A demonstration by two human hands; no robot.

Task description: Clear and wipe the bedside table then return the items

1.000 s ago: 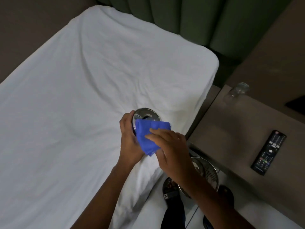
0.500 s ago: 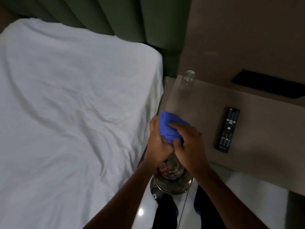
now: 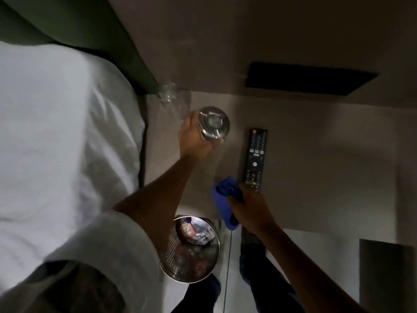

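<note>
My left hand (image 3: 194, 141) grips a round metal ashtray (image 3: 214, 122) over the beige bedside table (image 3: 316, 168), near its back left. I cannot tell whether the ashtray touches the table. My right hand (image 3: 250, 206) is closed on a crumpled blue cloth (image 3: 225, 199) at the table's front edge. A black remote control (image 3: 255, 158) lies flat on the table, just right of the ashtray and above my right hand. A clear drinking glass (image 3: 168, 92) stands at the table's back left corner, blurred.
A perforated metal waste bin (image 3: 191, 265) with rubbish inside stands on the floor below the table's front edge. The white bed (image 3: 56, 143) fills the left. A dark wall panel (image 3: 309, 81) sits above the table. My legs are on the floor by the bin.
The view has swung from the bed to the bedside table. My hands have separated: the left carried the ashtray out over the table, the right drew the blue cloth back to the front edge.
</note>
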